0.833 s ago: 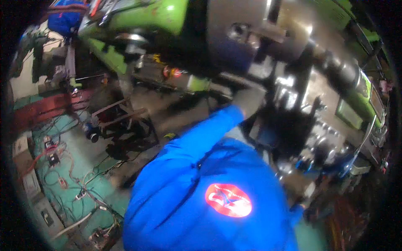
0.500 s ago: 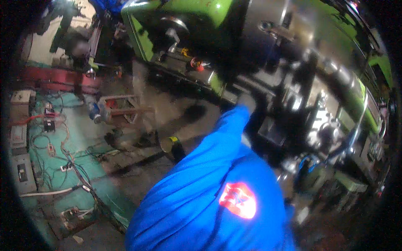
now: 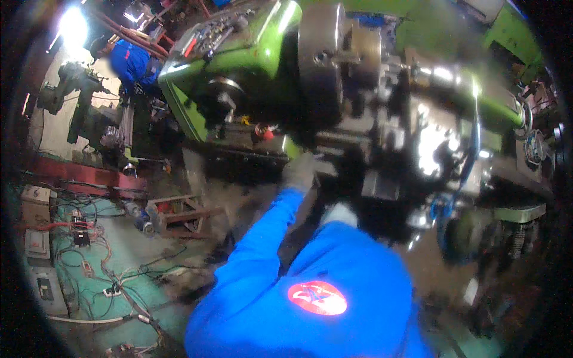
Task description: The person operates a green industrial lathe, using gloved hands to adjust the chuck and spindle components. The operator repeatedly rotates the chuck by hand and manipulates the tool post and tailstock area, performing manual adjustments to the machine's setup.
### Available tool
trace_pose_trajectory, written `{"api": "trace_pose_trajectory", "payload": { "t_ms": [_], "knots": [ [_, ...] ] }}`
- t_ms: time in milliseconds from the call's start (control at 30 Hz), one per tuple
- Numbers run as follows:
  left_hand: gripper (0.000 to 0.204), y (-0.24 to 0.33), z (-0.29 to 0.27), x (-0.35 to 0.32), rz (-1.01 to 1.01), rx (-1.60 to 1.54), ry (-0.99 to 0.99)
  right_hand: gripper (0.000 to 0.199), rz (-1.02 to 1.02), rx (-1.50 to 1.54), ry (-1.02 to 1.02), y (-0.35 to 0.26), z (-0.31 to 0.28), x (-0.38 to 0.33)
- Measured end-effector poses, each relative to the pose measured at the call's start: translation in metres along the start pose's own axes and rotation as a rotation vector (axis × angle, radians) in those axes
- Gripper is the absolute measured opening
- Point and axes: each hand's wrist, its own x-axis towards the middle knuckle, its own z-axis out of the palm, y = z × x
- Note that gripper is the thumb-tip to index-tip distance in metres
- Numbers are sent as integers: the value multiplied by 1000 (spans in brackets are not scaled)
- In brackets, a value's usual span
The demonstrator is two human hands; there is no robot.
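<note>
I lean over a green lathe (image 3: pixel 239 56) with a large grey chuck (image 3: pixel 322 59). My left hand (image 3: pixel 300 171), in a pale grey glove on a blue sleeve, reaches up to the front edge of the lathe bed just below the chuck and touches the dark metal there. Blur hides its fingers. My right hand (image 3: pixel 339 213) shows only as a pale gloved patch lower down, against the dark carriage (image 3: pixel 382 179), and its grip is not visible. My blue jacket with a red badge (image 3: pixel 316 297) fills the lower middle.
Another person in blue (image 3: pixel 128 62) stands at the far left by a second machine (image 3: pixel 83 107). Cables and switch boxes (image 3: pixel 71 238) lie on the green floor at the left. A small metal stand (image 3: pixel 179 212) sits by the lathe's base. Handwheels (image 3: pixel 534 146) are at the right.
The view has swung, so the lathe's headstock and chuck now sit higher and more central. My left hand stays stretched to the lathe's front edge, and a pale gloved patch now shows below it.
</note>
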Motion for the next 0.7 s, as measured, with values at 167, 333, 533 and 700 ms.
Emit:
{"api": "trace_pose_trajectory", "payload": {
  "t_ms": [167,333,533,700],
  "knots": [
    [25,-27,-128,56,-63,-368,585,43,-52,-133,37,-7,51,-50],
    [28,-19,-295,139,62,-455,970,43,-125,-212,69,-33,103,-95],
    [30,-75,-381,288,287,-681,1001,44,-171,-246,99,-42,148,-144],
    [26,-151,-365,412,395,10,1020,44,-174,-264,115,-31,169,-178]
  ]
}}
